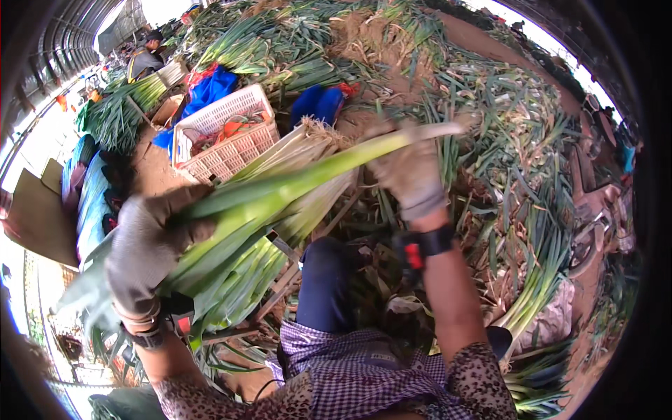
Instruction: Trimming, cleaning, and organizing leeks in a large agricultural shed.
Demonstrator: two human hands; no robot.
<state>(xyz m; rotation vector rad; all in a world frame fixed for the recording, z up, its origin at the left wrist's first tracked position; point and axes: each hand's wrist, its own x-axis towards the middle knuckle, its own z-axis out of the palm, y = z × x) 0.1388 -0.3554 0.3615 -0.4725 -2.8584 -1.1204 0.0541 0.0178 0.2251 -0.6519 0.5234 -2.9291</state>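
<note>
My left hand (pixel 150 241), in a grey work glove, is closed around the green leaves of a leek (pixel 308 171). The leek slants up to the right, its pale root end blurred by motion. At that end is my right hand (pixel 413 175), also gloved. It is smeared by motion, so whether its fingers grip the stalk is unclear. Beneath the held leek lies a bundle of leeks (pixel 301 217), white stalks and roots pointing away from me, leaves toward my left knee. The bundle rests on a low frame (pixel 283 280).
A pale plastic crate (pixel 227 150) with reddish items stands beyond the bundle, near blue cloth (pixel 210 91). Heaps of loose leeks (pixel 504 161) cover the ground ahead and right. Cardboard (pixel 45 217) is at left. Another person (pixel 145 59) sits far left.
</note>
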